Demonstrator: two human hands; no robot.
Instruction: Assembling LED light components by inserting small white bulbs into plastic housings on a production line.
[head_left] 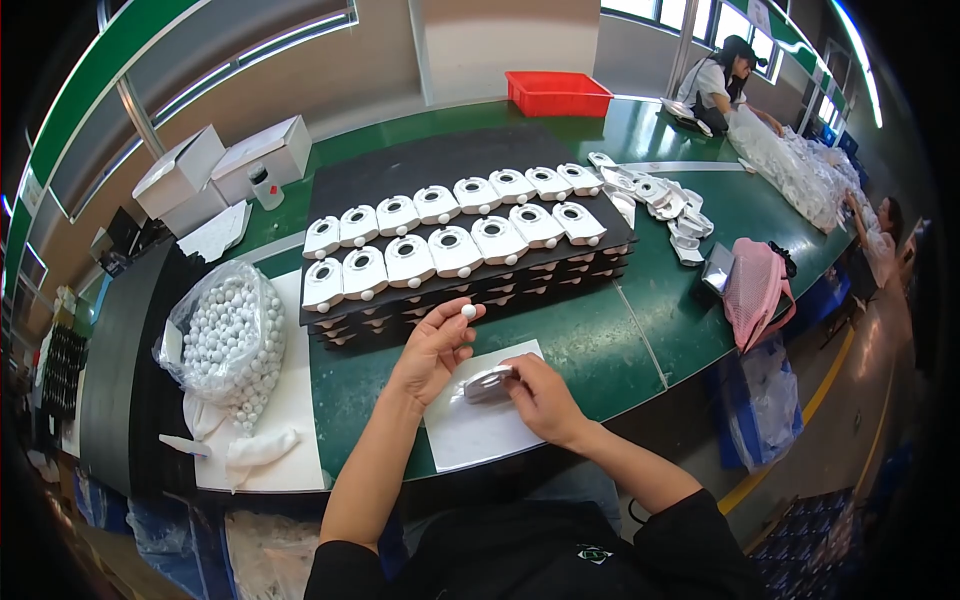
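My left hand (432,352) pinches a small white ball (468,311) between thumb and fingertips, just in front of the stacked black sheets. To its right, my right hand (545,402) grips a white plastic housing (488,384), tilted so that it looks greyish, above a white sheet of paper (478,435). Two rows of similar white housings (452,252), each with a round dark hole and mostly a ball at the lower edge, lie on the top black sheet (400,165). A clear bag of white balls (228,322) stands open at the left.
Loose white housings (662,198) lie in a heap right of the stack. Farther right are a pink bag (757,292) and a small box (716,268). White cartons (262,155), a bottle (265,187) and a red bin (558,93) stand behind. Other people sit at the right.
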